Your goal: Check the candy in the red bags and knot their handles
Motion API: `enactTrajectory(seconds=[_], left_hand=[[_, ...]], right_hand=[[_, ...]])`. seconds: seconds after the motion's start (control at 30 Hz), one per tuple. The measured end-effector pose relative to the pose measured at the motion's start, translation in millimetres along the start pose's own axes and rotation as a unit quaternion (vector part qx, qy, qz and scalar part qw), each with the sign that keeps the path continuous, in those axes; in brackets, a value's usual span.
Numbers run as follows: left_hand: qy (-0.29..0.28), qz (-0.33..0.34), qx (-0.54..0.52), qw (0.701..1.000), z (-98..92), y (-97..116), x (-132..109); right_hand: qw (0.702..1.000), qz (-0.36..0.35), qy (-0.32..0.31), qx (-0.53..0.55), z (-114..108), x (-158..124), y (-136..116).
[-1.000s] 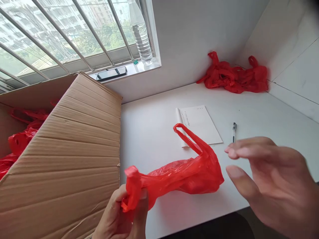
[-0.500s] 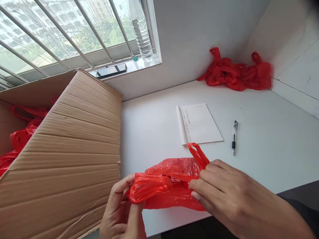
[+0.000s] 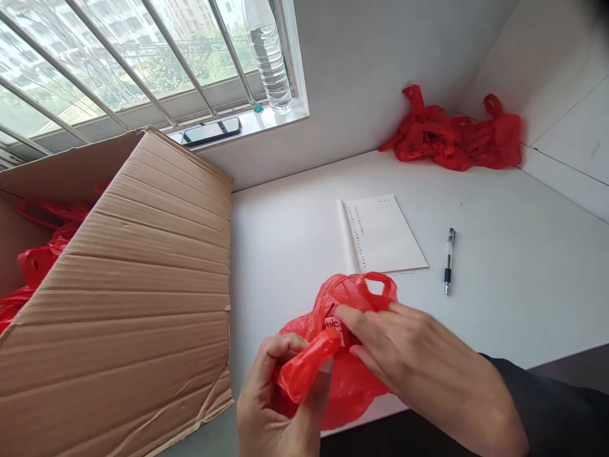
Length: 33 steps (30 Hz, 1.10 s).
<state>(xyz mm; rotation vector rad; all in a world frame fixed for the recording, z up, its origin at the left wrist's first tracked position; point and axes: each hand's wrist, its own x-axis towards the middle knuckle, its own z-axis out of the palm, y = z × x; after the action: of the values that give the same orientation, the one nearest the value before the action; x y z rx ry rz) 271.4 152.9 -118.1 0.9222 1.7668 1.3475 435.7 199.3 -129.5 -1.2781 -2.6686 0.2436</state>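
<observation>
A thin red plastic bag [image 3: 349, 393] is held near the table's front edge, its mouth spread and one handle loop standing up at the right. My left hand [image 3: 285, 400] is closed on the bunched left handle, pinching it between thumb and fingers. Inside the mouth, part of a white-and-red packet [image 3: 333, 327] with printed characters shows; the rest is covered by the bag and fingers. My right hand [image 3: 409, 355] reaches into the opening, with the index finger on the packet's edge and the thumb below it. Its other fingers are partly hidden.
A large cardboard box [image 3: 157, 273] with red bags [image 3: 42, 263] inside stands at left. A notebook [image 3: 390, 235] and pen [image 3: 449, 260] lie on the white table [image 3: 285, 235]. Crumpled red bags [image 3: 451, 136] sit in the corner. The sill holds a phone [image 3: 212, 131] and water bottle [image 3: 271, 63].
My left hand has moved right with the bag handle. My right hand has gone from gripping the bag's right side into its mouth, which is wider, with more of the packet showing.
</observation>
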Motion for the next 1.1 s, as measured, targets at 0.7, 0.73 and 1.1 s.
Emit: enactTrajectory(seconds=[0.7,0.73,1.1], left_hand=[[0.138,0.018,-0.085,0.987,-18.6,-34.8,14.6],[0.150,0.021,-0.085,0.985,-18.3,-34.8,13.3],[0.117,0.112,-0.119,0.980,1.7,-13.3,-0.5]], right_hand=[[0.995,-0.011,-0.060,0.076,42.2,24.6,-3.0],[0.994,-0.019,-0.061,0.090,40.8,25.3,-3.8],[0.978,0.000,-0.206,-0.029,42.9,32.4,-2.6]])
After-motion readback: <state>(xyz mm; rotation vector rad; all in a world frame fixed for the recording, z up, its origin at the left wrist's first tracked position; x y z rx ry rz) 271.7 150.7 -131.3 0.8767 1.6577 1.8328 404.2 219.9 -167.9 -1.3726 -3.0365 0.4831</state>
